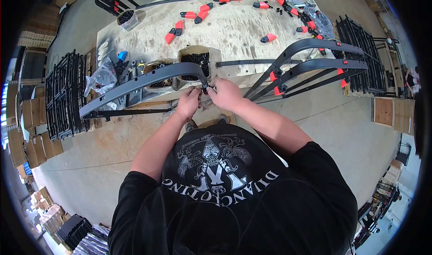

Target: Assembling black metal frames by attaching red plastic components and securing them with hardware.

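Note:
A dark grey curved metal frame (150, 74) reaches from the left across the table's near edge, and its bent end comes down between my hands. My left hand (188, 103) is closed, fingers curled at that end. From the other side my right hand (225, 94) closes on the same end, thumb and fingers pinched together. A small dark fitting with a speck of red (205, 90) shows between them; its exact shape is hidden by my fingers. Just beyond stands an open box of small black parts (194, 51), with a second box of small parts (155, 66) to its left.
Similar grey frames with red-black end pieces (310, 66) lie over the table's right side. Red and black plastic pieces (200, 16) are scattered on the wooden tabletop (148, 34). Black frames stand stacked at left (67, 95) and right (362, 57). Cardboard boxes (33, 115) stand far left.

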`<state>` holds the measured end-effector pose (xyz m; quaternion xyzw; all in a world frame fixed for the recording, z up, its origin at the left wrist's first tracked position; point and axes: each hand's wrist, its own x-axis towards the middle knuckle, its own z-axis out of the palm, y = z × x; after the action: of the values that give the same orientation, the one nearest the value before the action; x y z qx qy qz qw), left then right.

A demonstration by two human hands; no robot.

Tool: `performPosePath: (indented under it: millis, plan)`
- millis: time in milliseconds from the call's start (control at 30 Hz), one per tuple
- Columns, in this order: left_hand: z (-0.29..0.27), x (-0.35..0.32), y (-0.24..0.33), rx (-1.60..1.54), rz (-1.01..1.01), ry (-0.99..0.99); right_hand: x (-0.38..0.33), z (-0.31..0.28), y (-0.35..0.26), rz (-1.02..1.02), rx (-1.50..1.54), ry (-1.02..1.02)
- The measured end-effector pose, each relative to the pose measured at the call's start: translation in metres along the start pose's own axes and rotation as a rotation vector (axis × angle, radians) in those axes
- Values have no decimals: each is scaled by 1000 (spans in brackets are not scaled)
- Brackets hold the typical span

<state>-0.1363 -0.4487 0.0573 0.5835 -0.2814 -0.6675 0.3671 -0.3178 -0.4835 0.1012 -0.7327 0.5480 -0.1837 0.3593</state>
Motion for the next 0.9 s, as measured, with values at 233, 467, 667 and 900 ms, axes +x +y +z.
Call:
performPosePath:
  millis: [233,467,667,900]
  plan:
    - [1,9,6,-137,-160,-14,7,0,-10,-30,-166,-89]
    - [-9,13,4,-217,-267,-159,9,2,-9,-50,-185,-121]
    - [-9,8,3,-85,-26,-104,8,2,-8,-28,-154,-109]
    - [-14,6,-4,0,154,-96,9,1,-7,-24,-150,-117]
